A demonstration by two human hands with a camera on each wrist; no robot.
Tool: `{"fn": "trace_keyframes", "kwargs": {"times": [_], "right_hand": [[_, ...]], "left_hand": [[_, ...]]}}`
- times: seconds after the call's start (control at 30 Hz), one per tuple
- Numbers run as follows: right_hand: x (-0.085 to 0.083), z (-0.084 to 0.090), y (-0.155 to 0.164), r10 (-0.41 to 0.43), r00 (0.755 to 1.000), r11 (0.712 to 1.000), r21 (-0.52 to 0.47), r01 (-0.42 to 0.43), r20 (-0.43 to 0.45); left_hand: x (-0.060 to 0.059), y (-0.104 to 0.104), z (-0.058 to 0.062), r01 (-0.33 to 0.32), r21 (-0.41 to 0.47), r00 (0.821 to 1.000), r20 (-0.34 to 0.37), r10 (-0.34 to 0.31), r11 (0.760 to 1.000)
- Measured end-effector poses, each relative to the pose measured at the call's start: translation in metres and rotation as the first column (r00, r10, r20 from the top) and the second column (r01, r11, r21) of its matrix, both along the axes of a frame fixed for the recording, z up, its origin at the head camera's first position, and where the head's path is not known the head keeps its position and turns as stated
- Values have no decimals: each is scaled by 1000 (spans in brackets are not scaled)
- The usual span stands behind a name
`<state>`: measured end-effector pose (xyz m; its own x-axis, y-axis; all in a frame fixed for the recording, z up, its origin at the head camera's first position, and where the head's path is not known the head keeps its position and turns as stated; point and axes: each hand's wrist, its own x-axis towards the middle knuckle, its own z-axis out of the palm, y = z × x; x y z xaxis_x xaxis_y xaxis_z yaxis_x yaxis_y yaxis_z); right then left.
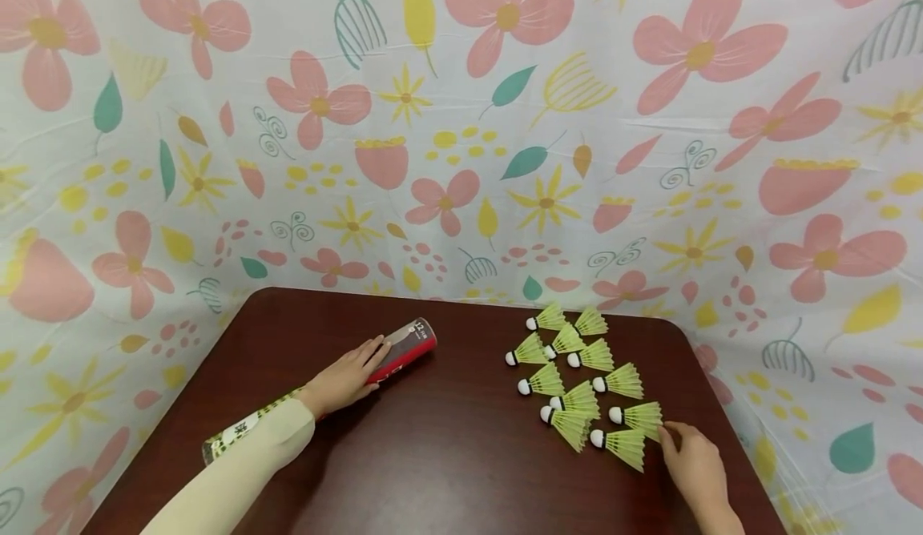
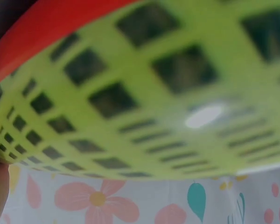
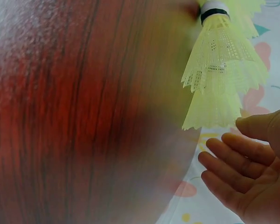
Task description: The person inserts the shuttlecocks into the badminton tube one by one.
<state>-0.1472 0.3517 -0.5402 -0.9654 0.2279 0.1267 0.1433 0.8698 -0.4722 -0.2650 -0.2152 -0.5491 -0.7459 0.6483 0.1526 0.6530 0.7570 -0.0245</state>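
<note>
A long shuttlecock tube point(image 1: 400, 349) with a red band and a green lattice print point(image 2: 154, 93) lies slantwise on the dark wooden table point(image 1: 447, 455). My left hand point(image 1: 346, 379) rests on top of it, fingers fairly straight along the red part, with the forearm over the tube's near end. Several yellow-green shuttlecocks point(image 1: 577, 375) lie in a loose cluster at the right. My right hand point(image 1: 692, 459) is at the cluster's near right corner, fingers relaxed point(image 3: 233, 161), just beside the skirt of the closest shuttlecock point(image 1: 638, 417) point(image 3: 224, 51) and holding nothing.
A flowered cloth point(image 1: 461, 118) hangs behind and around the table as a backdrop. The table's right edge point(image 1: 728, 431) runs close to my right hand. Bare wood shows between the tube and the shuttlecocks.
</note>
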Motion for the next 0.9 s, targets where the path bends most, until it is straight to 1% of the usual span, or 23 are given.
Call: {"fn": "trace_keyframes", "kwargs": {"times": [0.13,0.33,0.4,0.63,0.77,0.9], "right_hand": [[0,-4,-1,-26,993,1000,-6,25,-111],[-1,-5,-4,-41,970,999,-27,36,-239],[-2,-6,-6,-44,964,999,-33,37,-262],[-6,-10,-7,-57,954,998,-54,43,-294],[-8,-8,-8,-43,941,998,-46,29,-336],[-8,-4,-9,-41,917,999,-35,29,-396]], "left_hand": [[1,5,4,8,-1,1000,-12,-8,1000],[6,11,12,33,-14,999,-3,-33,999],[9,14,15,45,-15,999,-9,-46,999],[16,22,24,113,-5,990,-87,-113,994],[20,24,29,118,-15,989,-86,-119,993],[23,26,33,134,-1,987,-87,-134,991]]}}
